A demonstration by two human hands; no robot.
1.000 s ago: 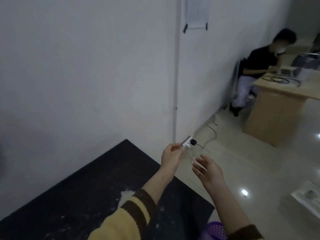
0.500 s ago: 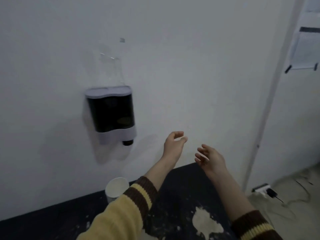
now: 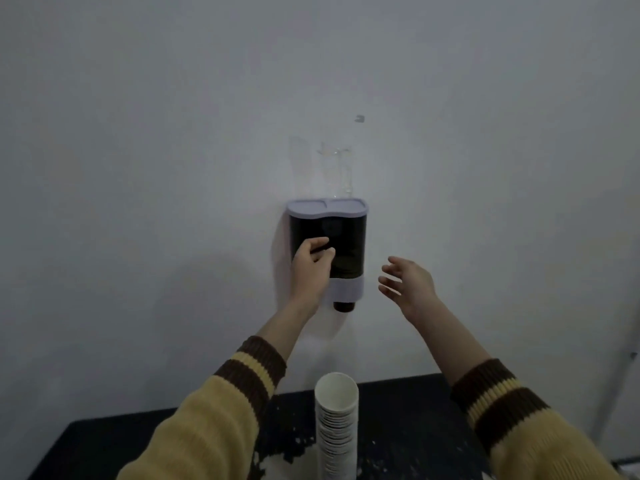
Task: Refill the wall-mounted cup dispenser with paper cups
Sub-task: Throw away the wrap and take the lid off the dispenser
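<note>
**A:** At the white wall, you face the cup dispenser point(image 3: 327, 251), its pale lid point(image 3: 327, 206) closed on top and its dark front giving away little of what is inside. Your left hand point(image 3: 310, 266) is raised before the left half of that dark front, fingers half-curled, the grip holding nothing that shows.

**B:** Whether your fingertips touch the plastic cannot be told. Your right hand point(image 3: 407, 284) hangs in the air just beside the dispenser's right edge, apart from it, fingers spread and relaxed, the grip released. You appear to have one hand up on each side so you can steady the body and get at the lid.

**A:** The refill waits below you. The stack of paper cups point(image 3: 336, 424) stands upright on the dark table point(image 3: 415, 427), mouth up, under the dispenser and between your two sleeves, and neither hand touches it. Set there, it is an easy reach once the top is open.

**B:** So you look to be at the start, with no cup loaded yet. A dark round stub point(image 3: 343, 305) pokes out below the pale lower band; what it is cannot be told. Open the lid first, since a tall loose stack may lean if you snatch it.
</note>
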